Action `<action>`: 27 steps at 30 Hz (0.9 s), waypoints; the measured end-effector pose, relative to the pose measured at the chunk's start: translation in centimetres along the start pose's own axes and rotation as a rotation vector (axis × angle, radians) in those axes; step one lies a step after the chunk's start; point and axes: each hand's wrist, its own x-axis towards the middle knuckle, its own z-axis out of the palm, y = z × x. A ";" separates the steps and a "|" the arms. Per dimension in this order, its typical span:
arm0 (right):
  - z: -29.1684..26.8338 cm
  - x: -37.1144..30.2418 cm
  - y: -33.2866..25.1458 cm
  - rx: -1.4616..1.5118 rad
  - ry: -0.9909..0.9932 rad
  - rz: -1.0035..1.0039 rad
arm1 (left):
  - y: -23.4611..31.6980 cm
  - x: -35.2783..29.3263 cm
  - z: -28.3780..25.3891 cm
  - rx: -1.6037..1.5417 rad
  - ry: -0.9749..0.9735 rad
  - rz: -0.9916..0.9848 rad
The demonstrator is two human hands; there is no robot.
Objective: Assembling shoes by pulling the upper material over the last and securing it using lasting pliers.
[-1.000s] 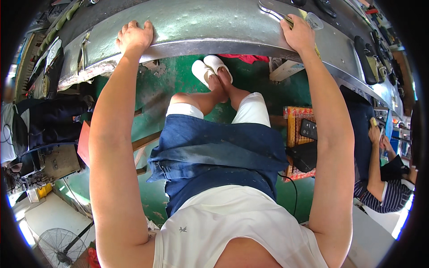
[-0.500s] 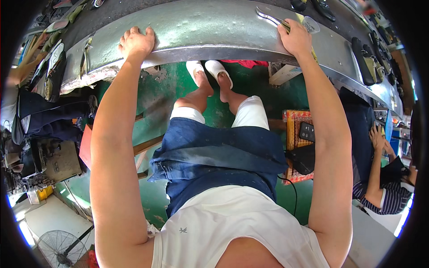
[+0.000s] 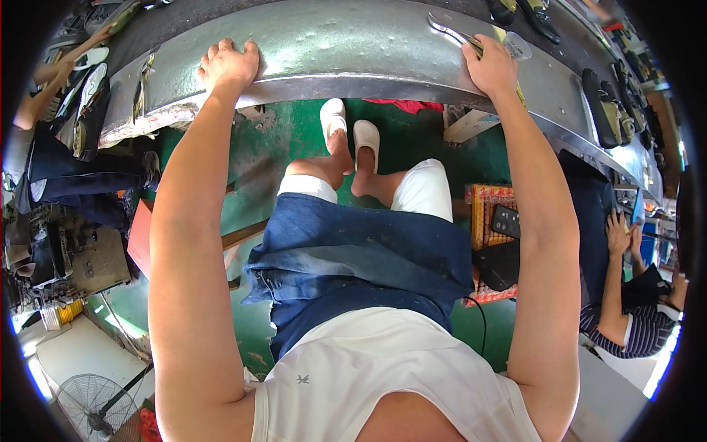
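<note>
My left hand (image 3: 230, 66) lies palm down on the metal bench top (image 3: 339, 44), fingers spread, holding nothing. At the right, my right hand (image 3: 492, 68) rests at the bench edge with its fingers curled over a pair of pliers (image 3: 447, 29). The pliers' curved silver end sticks out to the left of the fingers; the part under the hand is hidden. Just beyond that hand is a pale, rounded, translucent piece (image 3: 518, 48). Another tool like pliers (image 3: 141, 87) lies on the bench left of my left hand.
Dark shoes stand along the far right (image 3: 600, 107) and the left (image 3: 90, 121). Co-workers' arms show at the left (image 3: 44, 96) and right (image 3: 617, 258). Below are a woven seat (image 3: 490, 221) bearing a black remote (image 3: 506, 219), and a fan (image 3: 96, 405).
My feet in white clogs have shifted under the bench, the right one drawn back toward me. My hands stay in place. The co-worker's arms at the left have moved.
</note>
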 end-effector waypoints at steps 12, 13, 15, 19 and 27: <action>-0.5 -1.8 1.3 0.140 0.155 -0.185 | -0.5 -1.1 0.7 -0.058 0.056 0.123; -0.5 -1.7 0.9 0.119 0.118 -0.194 | -0.9 -0.9 0.5 -0.044 0.069 0.138; -1.4 -1.7 1.1 0.082 0.084 -0.195 | -0.7 -0.8 -0.2 -0.054 0.019 0.139; -3.3 -1.2 1.5 0.137 -0.100 -0.329 | -1.6 -0.3 1.0 -0.042 0.028 0.117; -4.5 -0.8 3.1 0.204 -0.140 -0.323 | 9.0 13.4 1.9 -0.269 0.119 0.686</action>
